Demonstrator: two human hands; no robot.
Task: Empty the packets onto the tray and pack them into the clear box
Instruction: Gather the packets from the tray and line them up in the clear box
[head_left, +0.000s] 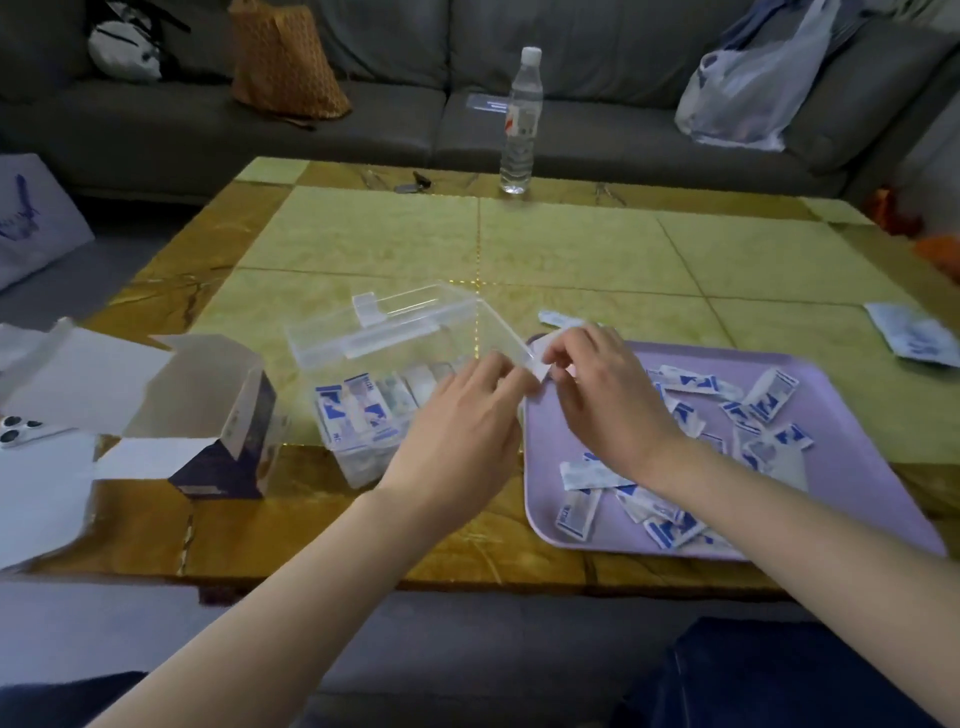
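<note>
Our two hands meet over the near edge of a yellow-tiled table (571, 249), between the clear box (363, 457) and the purple tray (878, 499). The left hand (467, 415) and right hand (608, 395) each pinch one small white packet (540, 373) with curled fingertips, holding it just beside the box's right wall. The box's lid (395, 317) stands open; blue-and-white sachets (358, 410) stand in a row inside. More loose sachets (753, 410) lie scattered on the tray. An opened carton (228, 415) sits left of the box, and a water bottle (519, 119) stands at the far edge.
</note>
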